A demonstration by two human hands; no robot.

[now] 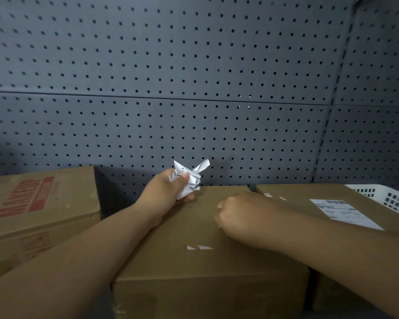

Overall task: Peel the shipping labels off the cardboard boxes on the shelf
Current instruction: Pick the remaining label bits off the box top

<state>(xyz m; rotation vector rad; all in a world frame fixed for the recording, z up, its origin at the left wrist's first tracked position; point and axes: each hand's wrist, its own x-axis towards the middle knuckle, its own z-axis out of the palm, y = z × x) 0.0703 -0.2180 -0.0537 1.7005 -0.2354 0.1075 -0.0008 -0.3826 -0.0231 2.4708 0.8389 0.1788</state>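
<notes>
Head view: the left hand (168, 192) grips a crumpled wad of peeled white label (190, 180) above the plain brown cardboard box in the middle (205, 268). The right hand (240, 214) curls on that box's top; I cannot tell whether it pinches anything. Small white scraps (199, 247) cling there. The brown box to the right (293, 192) bears a whole white shipping label (346, 214). If it is pulled fast, it could tear and leave more scraps.
</notes>
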